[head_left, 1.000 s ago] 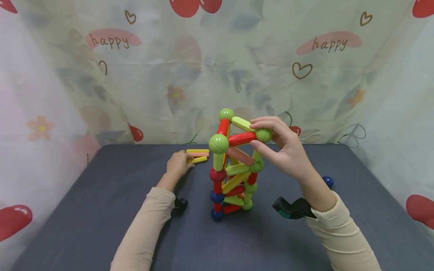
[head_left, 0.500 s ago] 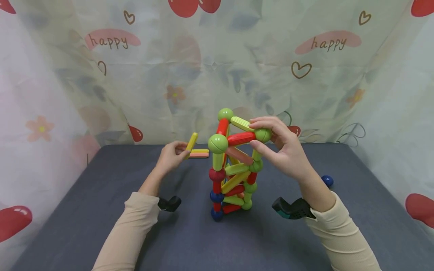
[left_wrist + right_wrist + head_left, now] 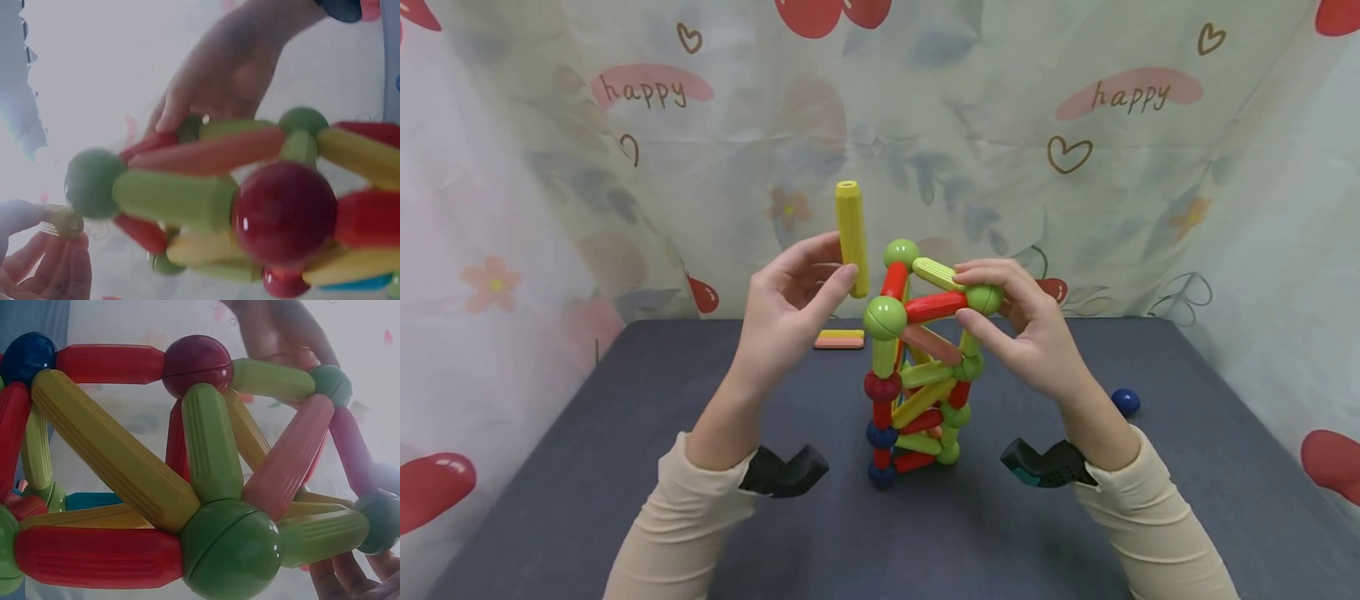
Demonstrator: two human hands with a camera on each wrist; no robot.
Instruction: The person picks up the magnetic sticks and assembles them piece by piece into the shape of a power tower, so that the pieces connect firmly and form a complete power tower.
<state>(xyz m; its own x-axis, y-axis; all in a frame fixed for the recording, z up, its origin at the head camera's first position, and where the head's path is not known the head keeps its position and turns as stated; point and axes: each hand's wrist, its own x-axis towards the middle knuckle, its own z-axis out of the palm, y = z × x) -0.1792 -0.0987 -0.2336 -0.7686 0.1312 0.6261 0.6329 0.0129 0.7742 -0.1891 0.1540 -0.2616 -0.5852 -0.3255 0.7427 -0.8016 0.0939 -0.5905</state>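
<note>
A tall tower of coloured rods and balls [image 3: 920, 373] stands upright on the table, with green balls at its top corners. My left hand [image 3: 786, 304] pinches a yellow rod [image 3: 852, 237] between thumb and fingers, holding it nearly upright just left of the tower's top. In the left wrist view the end of the yellow rod [image 3: 67, 222] shows close beside a green corner ball [image 3: 95, 183]. With thumb below and fingers above, my right hand [image 3: 1026, 325] grips the top right green ball [image 3: 983, 298], its fingertips reaching onto the rods that meet there.
Behind the left hand, a yellow rod and a pink rod [image 3: 839, 342] lie side by side on the dark table [image 3: 595, 450]. A blue ball [image 3: 1125, 402] rests to the right, near my right wrist. A patterned curtain [image 3: 880, 125] hangs behind the table.
My left hand has picked a yellow rod off the table, then raised it towards the tower's top and turned it nearly upright. The right hand has stayed on the top corner.
</note>
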